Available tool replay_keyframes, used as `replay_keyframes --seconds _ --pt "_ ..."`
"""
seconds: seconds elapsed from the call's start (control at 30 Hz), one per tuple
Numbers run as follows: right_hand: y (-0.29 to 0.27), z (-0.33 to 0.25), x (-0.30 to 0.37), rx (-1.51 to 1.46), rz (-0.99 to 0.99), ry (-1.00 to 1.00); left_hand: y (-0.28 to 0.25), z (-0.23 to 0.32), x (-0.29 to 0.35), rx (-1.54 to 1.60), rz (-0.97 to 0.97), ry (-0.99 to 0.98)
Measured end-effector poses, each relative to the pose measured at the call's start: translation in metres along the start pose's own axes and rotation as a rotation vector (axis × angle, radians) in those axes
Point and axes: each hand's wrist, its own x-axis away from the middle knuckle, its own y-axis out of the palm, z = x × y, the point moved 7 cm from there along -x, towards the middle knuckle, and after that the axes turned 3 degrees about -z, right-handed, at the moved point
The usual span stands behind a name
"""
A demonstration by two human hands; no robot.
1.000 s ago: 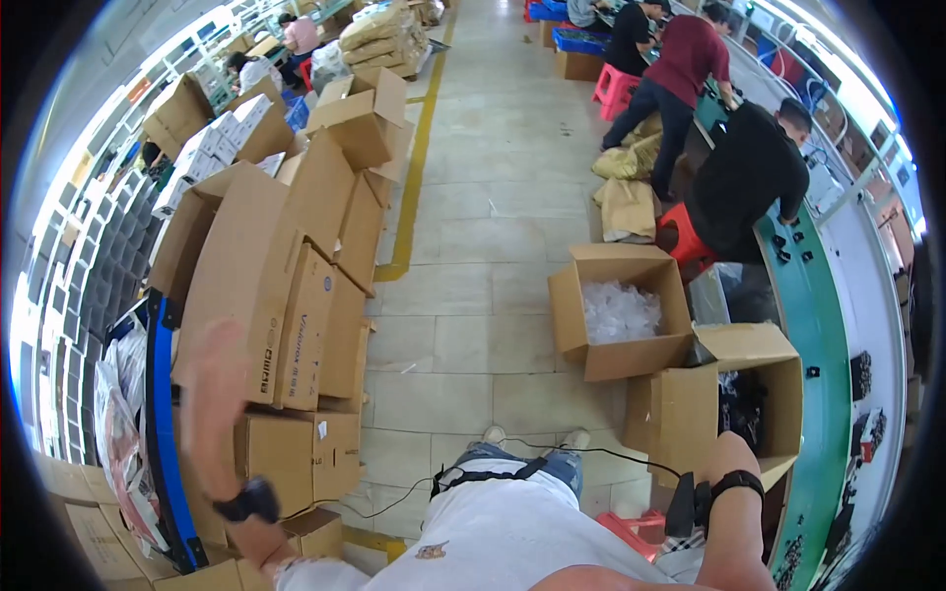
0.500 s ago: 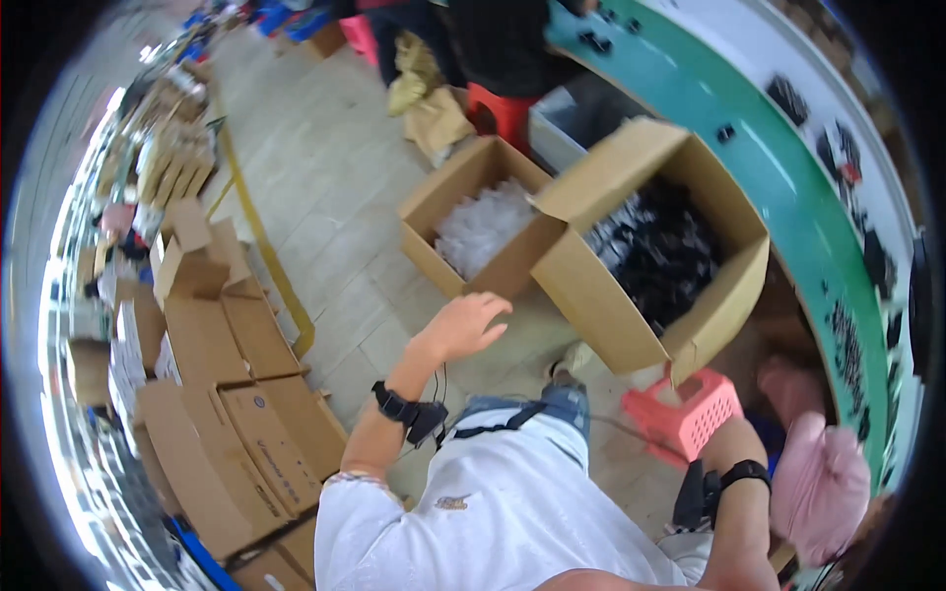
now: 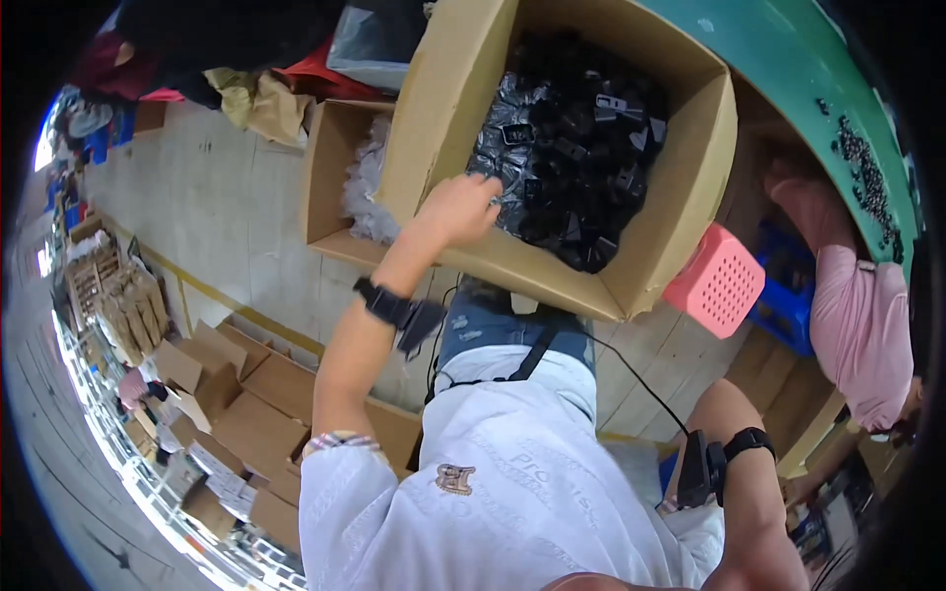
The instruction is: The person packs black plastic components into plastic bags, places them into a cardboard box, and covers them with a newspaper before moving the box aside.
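My left hand [image 3: 461,209] is at the near left corner of a large open cardboard box [image 3: 576,288]. Its fingers bend in over the rim, beside clear plastic bagging; whatever they hold is hidden. Small black plastic parts [image 3: 572,148] fill the box, some with silver-grey faces, and several lie in clear wrapping. My right hand [image 3: 724,406] is low at the right, bent at the wrist, its fingers out of sight. A black strap with a device sits on each wrist.
Left of the large box stands a smaller carton [image 3: 330,148] of clear plastic bags. A pink perforated stool [image 3: 717,281] is at the right, by a blue stool [image 3: 783,305] and a person in a pink sleeve [image 3: 862,315]. A green worktable [image 3: 788,59] holds small black pieces. Flattened cartons [image 3: 256,424] lie left.
My view has shifted and come closer to the large box. My left hand has gone from beside the boxes to the large box's near left corner. My right arm stays low at the right.
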Motion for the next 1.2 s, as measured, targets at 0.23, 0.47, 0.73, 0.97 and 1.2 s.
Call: replay_keyframes --seconds 0.23,0.47,0.73,0.97,1.2 --pt "0.155 0.165 0.288 -0.069 -0.383 1.678 0.097 -0.110 -0.104 -0.327 -0.678 -0.308" --pt "0.305 0.028 0.593 -0.292 -1.438 1.817 0.174 -0.153 -0.083 -0.103 -0.342 -0.767" --pt "0.312 0.019 0.645 0.009 -1.251 2.054 0.183 -0.171 -0.066 0.026 -0.114 -0.912" --pt "0.300 0.036 0.615 -0.040 -1.193 1.824 0.178 -0.160 -0.070 -0.077 -0.035 -0.759" --pt "0.263 0.062 0.542 -0.197 -0.835 1.714 0.139 -0.122 -0.070 -0.143 -0.140 -0.569"
